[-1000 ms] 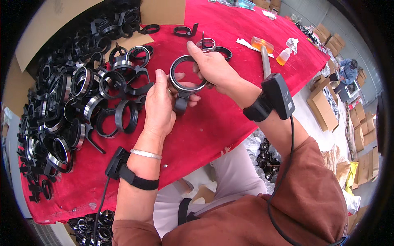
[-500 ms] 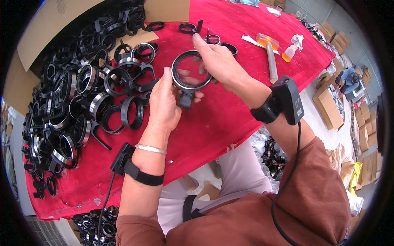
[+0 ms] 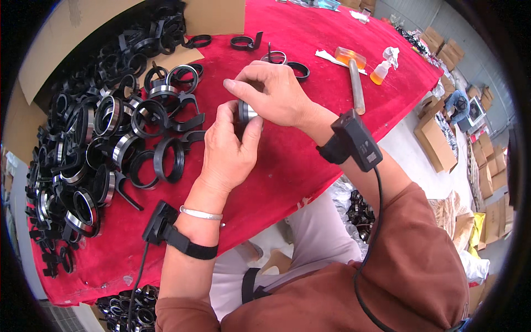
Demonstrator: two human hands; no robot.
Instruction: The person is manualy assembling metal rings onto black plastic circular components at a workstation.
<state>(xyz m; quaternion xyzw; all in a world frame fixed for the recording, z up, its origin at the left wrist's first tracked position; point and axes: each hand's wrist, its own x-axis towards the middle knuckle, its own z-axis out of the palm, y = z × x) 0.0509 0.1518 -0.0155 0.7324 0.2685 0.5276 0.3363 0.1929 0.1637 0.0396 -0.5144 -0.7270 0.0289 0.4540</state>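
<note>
A round black-and-silver ring [image 3: 247, 112] is held edge-on above the red-covered table, mostly hidden by my fingers. My left hand [image 3: 228, 150] is closed around its near side, with the thumb along the rim. From above, my right hand [image 3: 279, 97] grips the far side, fingers bent over the top. The ring's tab is out of sight behind the hands. To the left lies a heap of similar black rings [image 3: 149, 118], some with silver bands and flat black tabs. Beyond the right hand rest a few more rings, one a black ring with an upright tab [image 3: 241, 42].
On the red cloth [image 3: 310, 144] to the right lie a hammer [image 3: 357, 88], an orange bottle [image 3: 349, 57] and a spray bottle [image 3: 381, 71]. Cardboard [image 3: 215, 16] stands behind the heap. More rings [image 3: 362, 213] sit below the table edge. Cartons [image 3: 437, 141] stand on the floor.
The ring has turned from facing me to edge-on. My right hand has come down and leftward over it, and the left thumb has moved onto its rim. The view has shifted slightly.
</note>
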